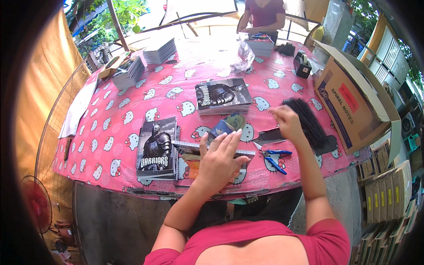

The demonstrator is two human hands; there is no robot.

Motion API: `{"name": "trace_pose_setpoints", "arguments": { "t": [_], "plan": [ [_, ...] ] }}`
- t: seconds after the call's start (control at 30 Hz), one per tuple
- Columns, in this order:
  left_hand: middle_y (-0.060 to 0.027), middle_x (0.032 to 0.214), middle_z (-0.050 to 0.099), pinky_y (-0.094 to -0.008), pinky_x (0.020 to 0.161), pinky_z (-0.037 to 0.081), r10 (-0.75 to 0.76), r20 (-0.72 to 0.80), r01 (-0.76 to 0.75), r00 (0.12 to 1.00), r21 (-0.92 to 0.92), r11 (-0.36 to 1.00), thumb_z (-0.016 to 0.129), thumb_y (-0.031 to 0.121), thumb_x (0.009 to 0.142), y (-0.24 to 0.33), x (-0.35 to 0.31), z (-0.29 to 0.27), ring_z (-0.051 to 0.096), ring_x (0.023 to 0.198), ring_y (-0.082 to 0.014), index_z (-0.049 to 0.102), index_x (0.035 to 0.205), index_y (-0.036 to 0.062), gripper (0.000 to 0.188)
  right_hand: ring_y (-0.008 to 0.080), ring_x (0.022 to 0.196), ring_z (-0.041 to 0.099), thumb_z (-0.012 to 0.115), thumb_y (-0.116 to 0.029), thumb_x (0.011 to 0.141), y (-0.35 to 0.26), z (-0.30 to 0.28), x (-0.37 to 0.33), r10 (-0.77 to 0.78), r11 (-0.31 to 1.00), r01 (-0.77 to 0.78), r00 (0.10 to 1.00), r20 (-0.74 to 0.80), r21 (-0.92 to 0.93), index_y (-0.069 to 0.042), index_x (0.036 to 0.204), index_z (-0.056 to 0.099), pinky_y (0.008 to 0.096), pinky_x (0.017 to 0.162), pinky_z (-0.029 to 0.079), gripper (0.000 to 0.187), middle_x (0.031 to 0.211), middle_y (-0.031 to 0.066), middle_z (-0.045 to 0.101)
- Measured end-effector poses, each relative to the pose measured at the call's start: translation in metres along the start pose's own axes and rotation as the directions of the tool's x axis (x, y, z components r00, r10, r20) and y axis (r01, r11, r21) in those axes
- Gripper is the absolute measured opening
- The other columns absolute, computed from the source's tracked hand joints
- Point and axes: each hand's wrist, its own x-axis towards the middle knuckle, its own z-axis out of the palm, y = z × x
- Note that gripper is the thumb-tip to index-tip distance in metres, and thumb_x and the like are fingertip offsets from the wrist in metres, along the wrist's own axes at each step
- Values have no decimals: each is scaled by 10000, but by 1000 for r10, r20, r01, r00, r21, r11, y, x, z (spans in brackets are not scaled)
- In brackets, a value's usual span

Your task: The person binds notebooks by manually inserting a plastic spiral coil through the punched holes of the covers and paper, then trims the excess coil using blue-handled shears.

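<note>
My left hand (221, 157) lies with fingers stretched over a notebook (190, 165) with a colourful orange cover at the table's near edge. Just beyond its fingertips is a blue and tan printed piece (227, 126), partly covered. My right hand (287, 123) is raised at the right, fingers pinched together; a thin, blurred thing seems to stick out of them. Beside it lies a pile of black spiral binding coils (307, 121). Blue-handled cutting pliers (276, 161) rest below it, close to a dark flat piece (270, 136).
Notebooks with a dark armoured figure are stacked at left (155, 148) and centre (223, 95). More stacks (159, 51) stand far left. A tape dispenser (302, 66) and an open cardboard box (353, 97) are at right. Another person (264, 15) stands across the pink patterned table (117, 150).
</note>
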Motion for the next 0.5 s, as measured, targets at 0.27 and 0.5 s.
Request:
{"name": "trace_pose_setpoints", "arguments": {
  "t": [0.27,0.5],
  "plan": [
    [-6,834,667,-411,967,307,-11,-211,-31,977,-195,980,774,256,732,3,5,9,620,856,-168,708,817,111,180,151,720,608,759,-32,733,-114,-23,-55,101,970,-91,994,-35,226,-44,961,720,268,618,487,232,834,74,626],
    [-9,797,639,-402,934,323,-24,-196,-18,980,-210,977,758,270,750,2,3,7,601,806,-182,692,829,103,195,137,736,610,726,-42,772,-110,-26,-47,101,910,-152,984,150,387,-34,931,697,277,627,491,161,847,73,623]
  ]
}}
